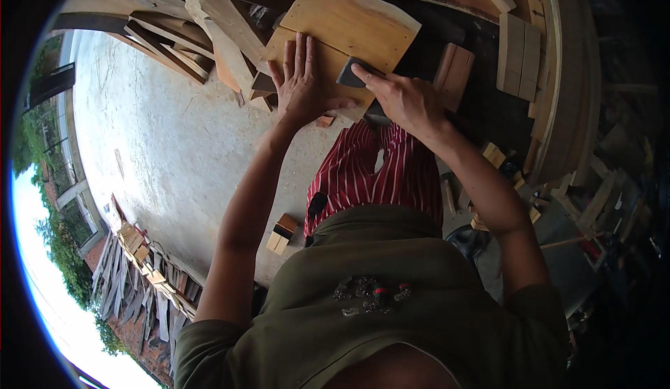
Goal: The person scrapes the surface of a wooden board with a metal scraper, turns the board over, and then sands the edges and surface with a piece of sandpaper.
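A yellowish wooden board [349, 22], made of joined planks with a seam across it, lies tilted in front of me at the top of the head view. My left hand [300, 89] rests flat on its lower left part, fingers stretched and holding nothing. On the board's lower right part, my right hand [408, 103] presses a dark grey rectangular piece of sandpaper [352, 72] against the wood. The index finger lies over the sandpaper while the other fingers are curled, and the thumb is mostly hidden.
Wood offcuts [230, 26] are heaped left of the board. Blocks [520, 54] and a reddish wood piece [453, 75] lie to the right, beside a long curved timber [569, 75]. A small block [282, 234] sits on the concrete floor [160, 130].
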`<state>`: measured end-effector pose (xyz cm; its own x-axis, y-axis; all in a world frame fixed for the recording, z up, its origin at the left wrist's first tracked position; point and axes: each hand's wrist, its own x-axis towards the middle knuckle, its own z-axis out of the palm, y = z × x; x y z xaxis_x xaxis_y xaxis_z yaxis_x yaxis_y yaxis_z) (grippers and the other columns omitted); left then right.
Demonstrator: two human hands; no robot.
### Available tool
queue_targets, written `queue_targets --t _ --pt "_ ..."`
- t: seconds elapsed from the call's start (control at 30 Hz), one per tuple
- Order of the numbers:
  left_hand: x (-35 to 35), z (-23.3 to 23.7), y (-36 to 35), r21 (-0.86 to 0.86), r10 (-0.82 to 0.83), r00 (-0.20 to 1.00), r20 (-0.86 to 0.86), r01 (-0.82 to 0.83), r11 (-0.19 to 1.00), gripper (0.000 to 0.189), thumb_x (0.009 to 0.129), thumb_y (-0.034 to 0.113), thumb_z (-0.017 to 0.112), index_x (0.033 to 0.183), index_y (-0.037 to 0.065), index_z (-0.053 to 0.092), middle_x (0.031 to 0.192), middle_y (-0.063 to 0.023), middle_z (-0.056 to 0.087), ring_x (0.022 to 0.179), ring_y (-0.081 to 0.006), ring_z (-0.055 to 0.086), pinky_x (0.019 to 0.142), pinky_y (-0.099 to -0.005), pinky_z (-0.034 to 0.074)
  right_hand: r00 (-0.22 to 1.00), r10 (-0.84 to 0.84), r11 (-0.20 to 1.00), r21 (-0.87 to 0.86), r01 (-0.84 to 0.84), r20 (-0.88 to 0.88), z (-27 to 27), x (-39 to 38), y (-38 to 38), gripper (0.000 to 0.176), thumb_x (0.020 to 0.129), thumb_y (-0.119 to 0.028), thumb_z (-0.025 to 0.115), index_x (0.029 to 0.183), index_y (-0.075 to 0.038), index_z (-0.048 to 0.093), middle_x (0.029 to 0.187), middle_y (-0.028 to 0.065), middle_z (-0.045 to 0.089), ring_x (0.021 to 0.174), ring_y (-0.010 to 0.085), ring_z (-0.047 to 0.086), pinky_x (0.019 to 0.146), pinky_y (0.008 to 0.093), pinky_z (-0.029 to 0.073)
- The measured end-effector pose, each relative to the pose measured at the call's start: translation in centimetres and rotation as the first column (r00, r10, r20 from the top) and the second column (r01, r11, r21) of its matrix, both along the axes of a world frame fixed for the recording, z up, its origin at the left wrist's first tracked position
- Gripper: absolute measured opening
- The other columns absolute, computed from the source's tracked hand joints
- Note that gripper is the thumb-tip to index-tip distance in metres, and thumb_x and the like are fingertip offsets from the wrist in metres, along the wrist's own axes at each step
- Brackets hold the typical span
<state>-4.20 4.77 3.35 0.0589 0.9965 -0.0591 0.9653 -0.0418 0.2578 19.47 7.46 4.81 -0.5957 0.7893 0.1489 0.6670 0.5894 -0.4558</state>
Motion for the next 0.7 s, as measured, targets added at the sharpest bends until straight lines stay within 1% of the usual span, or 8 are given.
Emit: queue_targets --t 0.03,0.1,0.2,0.3,0.4,0.5,0.6,0.7 --pt "0.0 0.0 -0.1 -0.009 0.000 1.000 -0.007 0.000 1.000 0.163 0.042 0.084 0.080 0.162 -0.001 0.010 0.169 -0.0213 0.012 0.157 -0.0402 0.006 0.118 -0.0707 0.001 1.000 0.002 1.000 0.001 -0.002 -0.002 0.5 0.3 -0.2 0.055 0.094 -0.018 0.069 0.146 -0.030 0.056 0.066 0.0077 0.066 0.054 0.0229 0.069 0.049 0.0387 0.058" --pt "-0.2 0.0 0.1 -0.011 0.000 1.000 -0.013 0.000 1.000 0.163 0.042 0.084 0.080 0.162 -0.001 0.010 0.169 -0.0210 0.011 0.157 -0.0401 0.006 0.118 -0.0708 0.002 0.987 0.030 0.997 -0.077 -0.018 0.156 1.6 1.4 -0.4 0.056 0.094 -0.016 0.068 0.146 -0.030 0.056 0.071 0.0092 0.069 0.056 0.0248 0.070 0.051 0.0394 0.059" --pt "0.1 -0.2 -0.1 -0.001 0.004 1.000 0.016 -0.004 1.000 0.164 0.041 0.085 0.079 0.162 -0.001 0.009 0.170 -0.0200 0.011 0.157 -0.0401 0.006 0.118 -0.0708 0.002 0.991 0.036 0.995 -0.101 -0.023 0.132 1.3 1.0 -0.2 0.057 0.094 -0.014 0.068 0.147 -0.030 0.055 0.072 0.0087 0.070 0.058 0.0250 0.071 0.053 0.0396 0.060" --pt "-0.1 0.1 0.0 -0.033 0.014 0.999 -0.047 -0.016 0.999 0.165 0.041 0.085 0.080 0.163 0.004 0.003 0.171 -0.0176 0.006 0.158 -0.0364 0.003 0.121 -0.0663 0.001 0.999 -0.001 0.998 -0.062 0.005 0.054 0.3 -0.7 0.2 0.059 0.093 -0.012 0.067 0.147 -0.030 0.054 0.072 0.0074 0.070 0.058 0.0234 0.071 0.052 0.0384 0.060" --pt "-0.2 -0.1 0.0 0.001 0.007 1.000 0.000 -0.007 1.000 0.164 0.041 0.086 0.078 0.162 0.000 0.009 0.170 -0.0194 0.011 0.157 -0.0395 0.006 0.118 -0.0707 0.001 0.998 0.019 1.000 -0.015 -0.018 0.065 0.9 0.1 -0.2 0.048 0.094 -0.017 0.064 0.141 -0.028 0.062 0.069 0.0091 0.069 0.059 0.0238 0.073 0.054 0.0387 0.062" --pt "-0.1 -0.3 -0.1 -0.023 0.005 1.000 -0.012 -0.005 1.000 0.163 0.042 0.086 0.078 0.162 0.000 0.009 0.170 -0.0192 0.011 0.157 -0.0393 0.006 0.118 -0.0712 0.001 0.987 0.047 0.997 -0.066 -0.038 0.151 1.6 0.4 -0.2 0.056 0.094 -0.014 0.066 0.147 -0.029 0.055 0.075 0.0089 0.071 0.061 0.0262 0.072 0.055 0.0387 0.061" --pt "-0.1 -0.3 -0.1 0.012 0.005 1.000 0.000 -0.005 1.000 0.163 0.042 0.086 0.078 0.162 0.000 0.009 0.170 -0.0185 0.011 0.157 -0.0393 0.005 0.118 -0.0714 0.001 0.996 0.018 0.998 -0.066 -0.011 0.092 0.7 -1.0 0.4 0.056 0.094 -0.013 0.066 0.147 -0.029 0.055 0.074 0.0087 0.071 0.061 0.0264 0.072 0.055 0.0387 0.061" --pt "-0.1 -0.2 0.0 0.012 0.001 1.000 0.006 -0.002 1.000 0.163 0.042 0.086 0.078 0.162 0.000 0.009 0.170 -0.0188 0.011 0.157 -0.0394 0.006 0.118 -0.0715 0.001 0.993 0.021 0.996 -0.093 -0.010 0.116 1.0 -0.7 0.1 0.054 0.095 -0.016 0.066 0.146 -0.028 0.056 0.076 0.0103 0.071 0.062 0.0281 0.072 0.055 0.0401 0.061"
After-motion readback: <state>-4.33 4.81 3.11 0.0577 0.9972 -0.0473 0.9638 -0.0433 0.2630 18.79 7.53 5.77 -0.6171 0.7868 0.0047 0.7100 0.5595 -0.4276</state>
